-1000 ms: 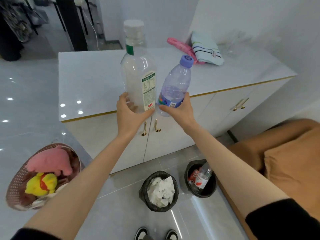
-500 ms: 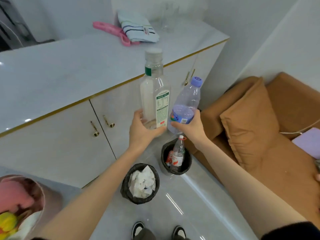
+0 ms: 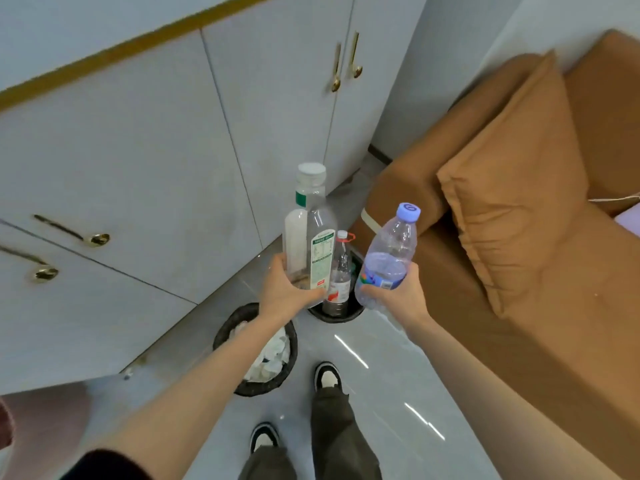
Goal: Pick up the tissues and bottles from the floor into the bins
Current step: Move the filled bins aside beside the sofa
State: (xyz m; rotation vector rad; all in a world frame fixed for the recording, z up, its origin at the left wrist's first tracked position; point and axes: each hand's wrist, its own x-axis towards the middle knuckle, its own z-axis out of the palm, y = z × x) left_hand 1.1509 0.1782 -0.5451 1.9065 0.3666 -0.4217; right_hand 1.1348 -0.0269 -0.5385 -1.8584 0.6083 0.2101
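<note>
Tall clear bottle [image 3: 310, 233], white cap: upright, base gripped in the curled fingers of the left hand [image 3: 289, 294], above the far bin [image 3: 337, 319]. Small bottle [image 3: 389, 258], lilac cap: tilted, grasped low by the right hand [image 3: 394, 297], just beside. Far bin contains a red-labelled bottle [image 3: 340, 275]. Near bin [image 3: 258, 389]: tissues [image 3: 273, 355]. Brown sofa [image 3: 554, 341] at right.

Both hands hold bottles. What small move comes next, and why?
Probably lower the tall bottle in the left hand and the small bottle in the right hand into the far bin: it holds a third bottle already, the near bin tissues.
</note>
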